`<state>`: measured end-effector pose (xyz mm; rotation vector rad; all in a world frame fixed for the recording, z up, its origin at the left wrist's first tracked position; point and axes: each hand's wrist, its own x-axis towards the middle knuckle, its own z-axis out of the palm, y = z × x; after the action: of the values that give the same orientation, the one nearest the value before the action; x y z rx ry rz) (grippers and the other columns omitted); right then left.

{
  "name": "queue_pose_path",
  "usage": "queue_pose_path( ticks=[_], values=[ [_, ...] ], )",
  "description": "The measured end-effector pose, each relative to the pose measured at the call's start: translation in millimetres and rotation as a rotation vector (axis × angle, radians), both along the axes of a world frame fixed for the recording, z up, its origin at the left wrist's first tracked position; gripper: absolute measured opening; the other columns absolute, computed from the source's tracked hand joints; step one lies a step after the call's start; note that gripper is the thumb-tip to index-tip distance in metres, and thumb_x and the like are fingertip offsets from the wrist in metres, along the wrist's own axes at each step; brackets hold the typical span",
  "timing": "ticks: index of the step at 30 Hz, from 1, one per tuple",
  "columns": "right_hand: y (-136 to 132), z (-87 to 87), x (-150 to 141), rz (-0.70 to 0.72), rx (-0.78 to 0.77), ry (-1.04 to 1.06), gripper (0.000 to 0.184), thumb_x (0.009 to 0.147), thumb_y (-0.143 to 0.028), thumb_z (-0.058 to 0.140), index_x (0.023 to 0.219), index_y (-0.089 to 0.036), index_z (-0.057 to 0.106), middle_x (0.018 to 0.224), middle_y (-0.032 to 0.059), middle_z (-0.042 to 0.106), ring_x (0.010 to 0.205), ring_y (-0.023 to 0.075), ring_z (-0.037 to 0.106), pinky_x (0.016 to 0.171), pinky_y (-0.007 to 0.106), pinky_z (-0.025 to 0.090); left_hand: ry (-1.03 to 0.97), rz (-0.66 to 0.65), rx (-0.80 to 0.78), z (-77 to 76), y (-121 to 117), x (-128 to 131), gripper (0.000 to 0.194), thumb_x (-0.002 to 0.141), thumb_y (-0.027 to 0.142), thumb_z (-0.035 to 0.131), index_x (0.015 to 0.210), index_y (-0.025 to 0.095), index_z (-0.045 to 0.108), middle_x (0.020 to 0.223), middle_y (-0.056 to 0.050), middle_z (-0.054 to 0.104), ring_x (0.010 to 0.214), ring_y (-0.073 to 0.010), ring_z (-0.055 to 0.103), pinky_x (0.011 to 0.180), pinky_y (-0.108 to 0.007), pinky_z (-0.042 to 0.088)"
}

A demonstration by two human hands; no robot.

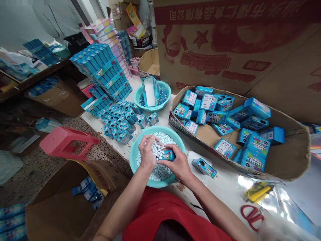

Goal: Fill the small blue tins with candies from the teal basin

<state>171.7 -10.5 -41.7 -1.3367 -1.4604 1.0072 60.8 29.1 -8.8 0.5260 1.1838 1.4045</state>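
Observation:
A teal bowl (135,147) full of small white candies (164,140) stands at the table's near edge. My left hand (147,152) is cupped over the candies, fingers curled around several of them. My right hand (177,162) grips a small blue box (168,155) held over the bowl, right beside the left hand. One more blue box (204,167) lies on the table just right of the bowl.
A cardboard tray (291,160) at right holds several blue boxes. Open boxes (120,122) and stacked packs (102,73) fill the left. A second teal bowl (164,87) stands behind. Red scissors (252,216) lie near right; a pink stool (65,142) and carton (57,207) are on the floor.

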Motion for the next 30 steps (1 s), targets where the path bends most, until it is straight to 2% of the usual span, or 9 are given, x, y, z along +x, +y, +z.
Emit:
queue_pose_path(
  ticks=[6,9,12,18,25,30],
  values=[
    [0.6,3.0,5.2,-0.063,-0.050,0.004,0.048,0.064,-0.048,0.078,0.098,-0.022,0.059,0.096,0.0041,0.066,0.090,0.0252,0.062,0.081,0.039,0.048,0.019,-0.050,0.032,4.1,0.7,3.3,0.021,0.071,0.034,0.065,0.065,0.018,0.052,0.052,0.003,0.055,0.051,-0.0133,0.058,0.055,-0.025,0.046],
    [-1.0,5.6,7.9,-0.082,-0.060,0.016,0.050,0.062,-0.049,0.079,0.098,-0.022,0.059,0.097,0.0048,0.066,0.089,0.0254,0.062,0.080,0.038,0.048,0.018,-0.031,0.025,5.6,0.3,5.1,0.020,0.071,0.033,0.065,0.068,0.017,0.054,0.061,0.001,0.060,0.054,-0.0133,0.059,0.054,-0.025,0.046],
    [-3.0,7.6,9.9,-0.081,-0.064,0.013,0.049,0.063,-0.051,0.078,0.098,-0.021,0.059,0.097,0.0050,0.066,0.089,0.0256,0.062,0.080,0.038,0.048,0.013,-0.042,0.000,5.7,-0.6,7.5,0.019,0.072,0.034,0.064,0.071,0.017,0.055,0.069,0.000,0.063,0.055,-0.0137,0.060,0.054,-0.025,0.047],
    [-5.3,7.3,12.9,-0.092,-0.040,-0.001,0.046,0.064,-0.048,0.078,0.098,-0.023,0.059,0.098,0.0048,0.066,0.092,0.0260,0.062,0.082,0.039,0.047,0.051,-0.049,0.059,7.8,-5.0,14.1,0.018,0.075,0.033,0.060,0.072,0.017,0.053,0.059,0.001,0.057,0.057,-0.0144,0.061,0.058,-0.026,0.048],
    [-2.2,13.5,12.3,-0.106,-0.057,0.044,0.047,0.064,-0.049,0.078,0.097,-0.022,0.059,0.096,0.0045,0.066,0.090,0.0250,0.062,0.080,0.038,0.048,0.065,-0.027,0.078,12.5,-4.8,15.4,0.017,0.074,0.034,0.061,0.074,0.018,0.054,0.063,0.000,0.060,0.060,-0.0149,0.061,0.059,-0.026,0.048],
    [2.1,12.1,10.7,-0.086,-0.060,0.062,0.045,0.066,-0.048,0.077,0.098,-0.022,0.059,0.098,0.0051,0.067,0.093,0.0254,0.062,0.083,0.038,0.047,0.070,-0.061,0.104,13.7,-3.6,16.9,0.019,0.074,0.035,0.061,0.071,0.017,0.056,0.063,0.000,0.059,0.062,-0.0154,0.062,0.060,-0.026,0.048]
  ],
)
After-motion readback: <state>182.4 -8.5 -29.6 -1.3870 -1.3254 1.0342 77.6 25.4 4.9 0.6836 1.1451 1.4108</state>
